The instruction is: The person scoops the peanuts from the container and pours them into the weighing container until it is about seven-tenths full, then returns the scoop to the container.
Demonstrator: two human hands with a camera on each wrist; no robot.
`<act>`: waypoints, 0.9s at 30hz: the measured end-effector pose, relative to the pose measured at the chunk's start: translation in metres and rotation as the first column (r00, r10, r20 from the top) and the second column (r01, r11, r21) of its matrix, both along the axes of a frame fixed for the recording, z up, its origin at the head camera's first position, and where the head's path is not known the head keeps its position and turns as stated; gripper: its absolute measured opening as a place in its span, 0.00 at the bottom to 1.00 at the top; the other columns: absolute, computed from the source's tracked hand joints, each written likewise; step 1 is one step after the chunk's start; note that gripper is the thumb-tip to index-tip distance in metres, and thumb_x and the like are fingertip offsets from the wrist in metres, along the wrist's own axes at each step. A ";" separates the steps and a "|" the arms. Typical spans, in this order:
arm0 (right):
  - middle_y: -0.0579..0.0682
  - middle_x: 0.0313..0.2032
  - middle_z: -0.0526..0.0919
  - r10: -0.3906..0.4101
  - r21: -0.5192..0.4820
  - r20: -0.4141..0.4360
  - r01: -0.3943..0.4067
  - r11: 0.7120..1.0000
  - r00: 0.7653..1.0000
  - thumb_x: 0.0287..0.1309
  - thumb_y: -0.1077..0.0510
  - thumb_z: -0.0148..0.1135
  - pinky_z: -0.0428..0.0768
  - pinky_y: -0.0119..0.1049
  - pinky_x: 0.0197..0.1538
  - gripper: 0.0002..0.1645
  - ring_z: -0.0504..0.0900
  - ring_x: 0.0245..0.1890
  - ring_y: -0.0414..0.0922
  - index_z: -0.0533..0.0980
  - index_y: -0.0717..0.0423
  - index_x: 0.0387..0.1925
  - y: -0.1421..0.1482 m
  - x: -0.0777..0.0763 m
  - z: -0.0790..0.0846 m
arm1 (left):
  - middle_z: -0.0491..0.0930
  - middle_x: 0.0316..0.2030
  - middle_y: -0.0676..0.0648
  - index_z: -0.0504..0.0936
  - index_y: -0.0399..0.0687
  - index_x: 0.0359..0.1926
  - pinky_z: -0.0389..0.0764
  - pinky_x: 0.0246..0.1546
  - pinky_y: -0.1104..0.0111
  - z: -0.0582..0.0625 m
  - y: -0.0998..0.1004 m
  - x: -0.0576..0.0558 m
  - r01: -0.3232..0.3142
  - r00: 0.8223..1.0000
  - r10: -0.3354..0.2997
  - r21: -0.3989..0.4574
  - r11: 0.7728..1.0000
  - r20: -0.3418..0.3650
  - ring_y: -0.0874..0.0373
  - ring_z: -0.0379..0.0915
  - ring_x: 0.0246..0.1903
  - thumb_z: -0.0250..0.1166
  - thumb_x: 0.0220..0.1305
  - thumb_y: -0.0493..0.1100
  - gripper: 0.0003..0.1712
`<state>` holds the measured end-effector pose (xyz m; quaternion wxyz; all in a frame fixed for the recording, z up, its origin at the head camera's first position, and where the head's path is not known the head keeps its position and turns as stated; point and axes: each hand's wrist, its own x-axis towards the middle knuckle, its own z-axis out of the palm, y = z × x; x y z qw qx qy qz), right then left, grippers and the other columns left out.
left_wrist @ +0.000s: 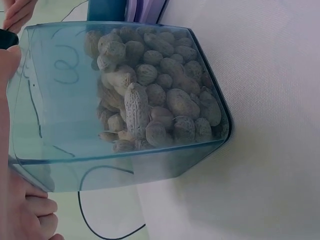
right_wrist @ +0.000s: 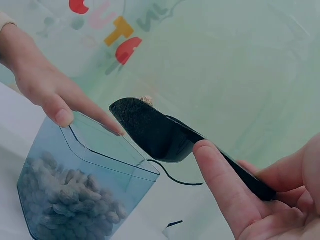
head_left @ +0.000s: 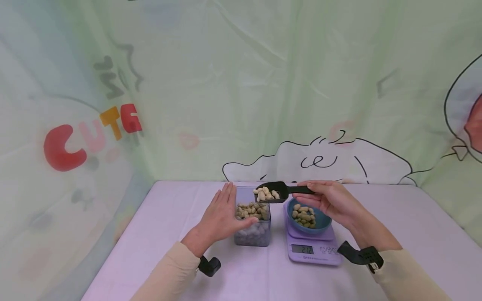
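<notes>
My right hand (head_left: 335, 202) grips the handle of a black scoop (head_left: 276, 192), its thumb and fingers around the shaft. Several unshelled peanuts (head_left: 263, 193) lie in the scoop, held level above the right rim of a clear bluish container (left_wrist: 55, 110). That container is partly filled with peanuts (left_wrist: 165, 95). At its left side my left hand (head_left: 222, 215) rests with straight fingers along the wall, the thumb (right_wrist: 64, 118) at the rim. Below my right hand, a blue bowl (head_left: 323, 219) with some peanuts sits on a purple kitchen scale (head_left: 314, 255).
The scale stands just right of the container, its display (head_left: 302, 249) lit with digits. A white cloth covers the table (head_left: 263, 276). Pale green printed curtains (head_left: 241, 92) hang behind and beside the table. Each wrist carries a black strap (head_left: 361, 256).
</notes>
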<state>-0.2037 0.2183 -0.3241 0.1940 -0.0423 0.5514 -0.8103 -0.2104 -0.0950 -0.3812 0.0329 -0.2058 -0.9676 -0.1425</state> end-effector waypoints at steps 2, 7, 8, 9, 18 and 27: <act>0.53 0.46 0.86 -0.002 -0.003 0.002 0.002 1.000 1.000 0.73 0.62 0.52 0.83 0.36 0.54 0.12 0.88 0.47 0.47 0.83 0.54 0.43 0.002 0.001 0.000 | 0.43 0.78 0.37 0.44 0.34 0.77 0.45 0.78 0.53 0.000 -0.001 0.000 0.002 1.000 -0.002 0.005 1.000 0.004 0.47 0.35 0.79 0.51 0.59 0.80 0.66; 0.53 0.46 0.86 -0.006 -0.012 0.007 0.006 1.000 1.000 0.72 0.61 0.53 0.83 0.36 0.55 0.11 0.88 0.47 0.48 0.82 0.53 0.43 0.006 0.002 0.000 | 0.42 0.78 0.37 0.45 0.34 0.77 0.45 0.78 0.54 0.001 -0.001 0.000 0.013 1.000 -0.013 0.012 1.000 0.007 0.48 0.34 0.79 0.52 0.60 0.79 0.65; 0.53 0.46 0.86 -0.007 -0.012 0.008 0.007 1.000 1.000 0.72 0.61 0.54 0.83 0.36 0.55 0.10 0.88 0.47 0.48 0.82 0.53 0.43 0.007 0.003 0.000 | 0.42 0.78 0.37 0.45 0.34 0.77 0.45 0.78 0.53 0.001 -0.002 0.000 0.016 1.000 -0.016 0.013 1.000 0.006 0.48 0.34 0.79 0.52 0.60 0.79 0.65; 0.53 0.46 0.86 -0.007 -0.012 0.005 0.007 1.000 1.000 0.72 0.61 0.54 0.83 0.36 0.55 0.10 0.88 0.47 0.48 0.82 0.53 0.43 0.008 0.003 0.000 | 0.43 0.78 0.37 0.45 0.34 0.77 0.45 0.78 0.53 0.001 -0.002 0.000 0.019 1.000 -0.019 0.016 1.000 0.005 0.48 0.35 0.79 0.51 0.60 0.79 0.65; 0.50 0.47 0.86 -0.014 -0.003 -0.035 0.014 1.000 0.999 0.73 0.62 0.51 0.83 0.35 0.53 0.13 0.88 0.47 0.48 0.83 0.55 0.44 0.028 0.007 -0.002 | 0.39 0.79 0.39 0.43 0.37 0.78 0.44 0.78 0.54 0.005 -0.004 0.001 0.004 0.998 -0.007 0.050 0.999 0.058 0.49 0.33 0.79 0.52 0.58 0.81 0.67; 0.51 0.46 0.86 -0.059 -0.017 -0.015 0.059 0.998 0.998 0.73 0.61 0.51 0.83 0.36 0.52 0.12 0.88 0.47 0.49 0.81 0.55 0.45 0.049 0.014 -0.002 | 0.37 0.80 0.42 0.39 0.39 0.79 0.40 0.79 0.57 0.016 0.013 -0.003 0.059 0.998 -0.061 0.076 0.995 0.023 0.52 0.29 0.79 0.51 0.60 0.79 0.65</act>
